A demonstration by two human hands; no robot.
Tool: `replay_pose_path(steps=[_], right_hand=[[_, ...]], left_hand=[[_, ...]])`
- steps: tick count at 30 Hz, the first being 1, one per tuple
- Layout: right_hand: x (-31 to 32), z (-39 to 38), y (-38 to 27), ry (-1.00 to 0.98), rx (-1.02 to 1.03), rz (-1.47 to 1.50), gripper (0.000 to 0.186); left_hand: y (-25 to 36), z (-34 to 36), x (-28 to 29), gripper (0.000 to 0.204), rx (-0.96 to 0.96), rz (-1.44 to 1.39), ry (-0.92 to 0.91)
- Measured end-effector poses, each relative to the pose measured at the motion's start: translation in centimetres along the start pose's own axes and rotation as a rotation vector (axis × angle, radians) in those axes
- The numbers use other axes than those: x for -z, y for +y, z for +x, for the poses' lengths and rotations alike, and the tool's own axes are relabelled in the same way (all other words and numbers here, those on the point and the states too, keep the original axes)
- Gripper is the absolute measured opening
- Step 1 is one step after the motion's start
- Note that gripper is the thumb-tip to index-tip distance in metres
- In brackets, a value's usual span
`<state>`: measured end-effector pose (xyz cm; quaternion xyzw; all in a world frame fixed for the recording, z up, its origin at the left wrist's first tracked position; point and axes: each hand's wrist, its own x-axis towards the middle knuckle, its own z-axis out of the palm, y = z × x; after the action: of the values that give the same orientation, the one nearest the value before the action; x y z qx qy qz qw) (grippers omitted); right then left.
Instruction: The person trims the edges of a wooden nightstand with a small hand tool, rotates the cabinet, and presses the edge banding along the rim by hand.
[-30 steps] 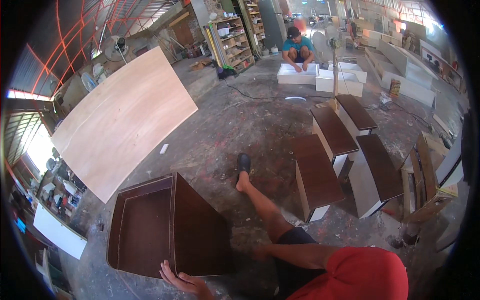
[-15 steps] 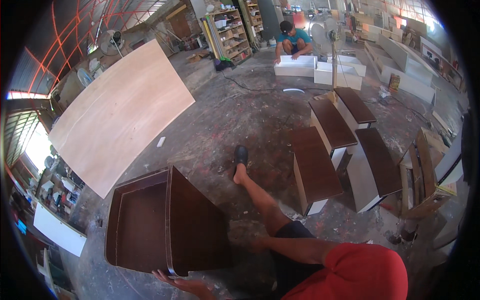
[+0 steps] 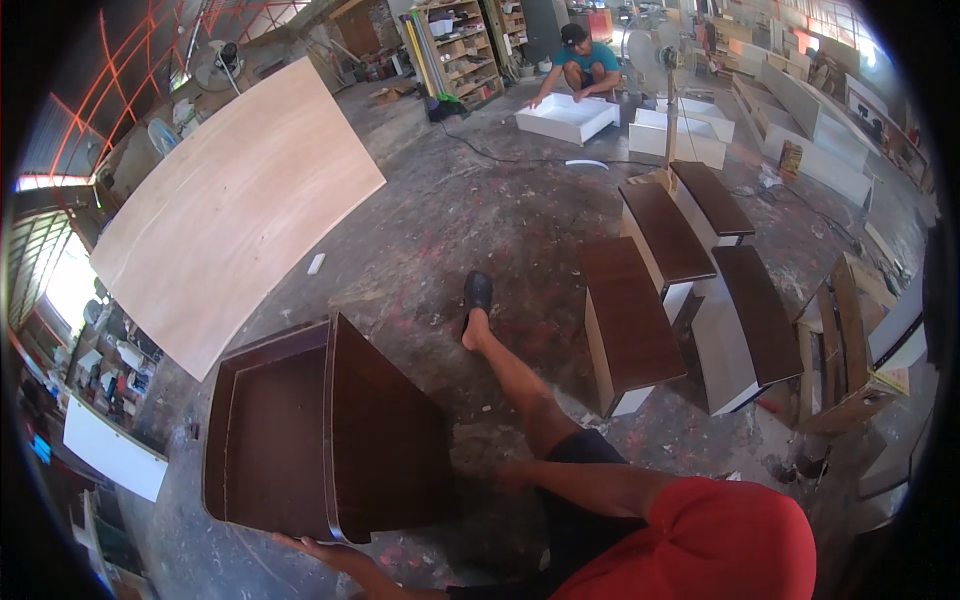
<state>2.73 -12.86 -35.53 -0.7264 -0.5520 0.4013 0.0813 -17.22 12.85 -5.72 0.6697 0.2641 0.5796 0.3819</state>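
Observation:
A dark brown wooden cabinet (image 3: 388,440) rests on the floor in front of me, left of my outstretched leg. Its recessed side (image 3: 275,430) faces left, framed by a raised rim with rounded lower corners. Against its near lower edge lies my left hand (image 3: 315,550), fingers along the rim and partly hidden beneath it; the hand appears to hold that edge. My right forearm reaches leftward from a red sleeve. The right hand (image 3: 515,476) is low in the shadow beside the cabinet's right side, its fingers too dark to make out.
Several brown-topped white drawer-like boxes (image 3: 632,315) stand on the right, near a wooden crate (image 3: 850,350). A large plywood sheet (image 3: 240,215) slants at left. Farther back, a crouching person (image 3: 590,65) handles a white drawer (image 3: 568,122). A cable (image 3: 490,172) crosses the floor.
My left hand has slid left along the cabinet's lower edge, its fingers now farther under the rim. The other person has turned and shifted the white drawer leftward. My view has tilted slightly.

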Motion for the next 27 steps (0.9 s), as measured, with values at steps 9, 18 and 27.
replay_pose_path(steps=[9, 18, 27], right_hand=[[0.1, -7.2, 1.7, 0.231, -0.135, 0.206, 0.039], [-0.9, -7.9, 3.3, 0.274, -0.228, 0.244, 0.045], [2.5, -10.3, -0.3, 0.208, -0.285, 0.316, 0.052]], left_hand=[[-7.0, 5.4, -1.2, 0.065, 0.01, 0.177, -0.073], [-10.5, 11.1, -0.5, 0.072, 0.056, 0.007, -0.162], [-11.2, 14.4, 1.7, 0.064, 0.093, 0.105, -0.161]])
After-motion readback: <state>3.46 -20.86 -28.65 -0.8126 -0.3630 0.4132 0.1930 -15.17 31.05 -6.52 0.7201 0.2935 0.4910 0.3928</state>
